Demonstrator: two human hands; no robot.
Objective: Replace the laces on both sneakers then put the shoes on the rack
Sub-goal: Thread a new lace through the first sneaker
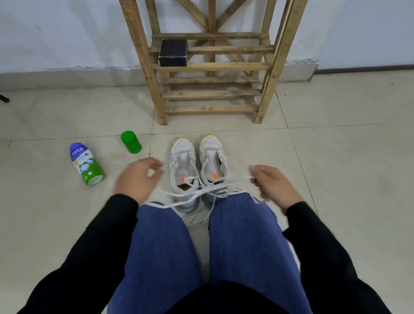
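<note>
Centre frame, below the rack (208,66): the right hand (270,184) is pinching a white lace (208,185) lying across both sneakers (183,160). The blurred left hand's (137,178) grip cannot be told. The lace is probably limp, light and slippery, so pinching near its tip should work best.

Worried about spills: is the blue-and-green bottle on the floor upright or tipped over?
Tipped over: the bottle lies on its side on the floor, its blue end pointing toward the wall.
</note>
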